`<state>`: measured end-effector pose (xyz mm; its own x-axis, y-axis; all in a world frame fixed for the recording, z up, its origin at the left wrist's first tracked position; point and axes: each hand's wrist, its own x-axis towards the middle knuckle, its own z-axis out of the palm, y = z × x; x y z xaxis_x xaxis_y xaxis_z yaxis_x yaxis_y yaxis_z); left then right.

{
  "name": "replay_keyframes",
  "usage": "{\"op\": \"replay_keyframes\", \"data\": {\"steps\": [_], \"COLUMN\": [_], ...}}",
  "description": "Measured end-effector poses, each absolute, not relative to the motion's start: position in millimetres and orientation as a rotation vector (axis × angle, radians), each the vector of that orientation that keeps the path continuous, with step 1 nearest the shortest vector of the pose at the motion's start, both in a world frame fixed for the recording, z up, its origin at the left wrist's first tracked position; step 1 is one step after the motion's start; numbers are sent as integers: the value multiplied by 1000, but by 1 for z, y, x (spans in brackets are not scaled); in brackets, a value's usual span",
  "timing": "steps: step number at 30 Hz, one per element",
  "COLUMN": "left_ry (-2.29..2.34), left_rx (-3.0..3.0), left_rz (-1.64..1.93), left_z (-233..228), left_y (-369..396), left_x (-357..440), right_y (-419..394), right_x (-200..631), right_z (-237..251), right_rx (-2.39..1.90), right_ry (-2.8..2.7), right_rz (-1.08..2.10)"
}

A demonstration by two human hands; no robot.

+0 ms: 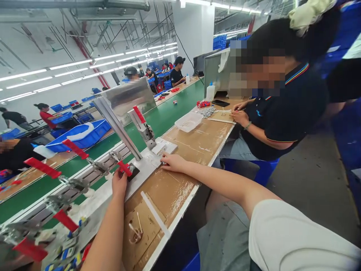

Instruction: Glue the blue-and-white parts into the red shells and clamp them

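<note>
My left hand [119, 183] is closed at a toggle clamp with a red handle [125, 168], over a dark patch on the long metal fixture plate [146, 171]. Its fingertips are partly hidden behind the handle, so what they grip is unclear. Further along the plate, my right hand [173, 163] rests at the near edge with fingers curled together. Something small may be between them, too hidden to name. Just beyond it stands an upright toggle clamp [145, 130] with a red handle.
More red-handled clamps [75, 184] line the fixture to the left, with small coloured parts [69, 250] below. Cotton swabs stand in a small cup [136, 236] on cardboard. A white tray [188, 122] lies ahead, beside a green conveyor [180, 109]. A co-worker [284, 98] sits at right.
</note>
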<state>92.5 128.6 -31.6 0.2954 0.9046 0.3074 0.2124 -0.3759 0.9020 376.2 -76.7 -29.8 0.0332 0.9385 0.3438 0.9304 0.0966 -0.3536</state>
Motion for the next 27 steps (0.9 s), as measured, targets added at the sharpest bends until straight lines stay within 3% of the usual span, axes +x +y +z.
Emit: {"op": "replay_keyframes", "data": {"steps": [3,6,8,12,18,23,27], "left_ry": [1061,1104,1137,1186,1167,1185,1234], "left_rx": [1804,1852,1863,1884,1936,1900,1821], "left_rz": [1111,1049,1034,996,947,928,899], "left_z": [-26,-20,-17,-16,-7,4,8], "left_y": [120,110,108,106,96,88,61], "left_x": [93,96,97,98,97,100,103], "right_y": [-97,-107,-94,-40,3,-28,-60], "right_x": [395,423,445,467,410,353,346], "right_z": [-39,-40,-28,6,12,-34,-47], "right_rx": [-1685,-1568,-1519,-1424,-1234,-973,-1060], "right_ry": [-1722,-1224,-861,-706,-560,-531,-654], "right_rz": [160,285,364,378,358,416,278]}}
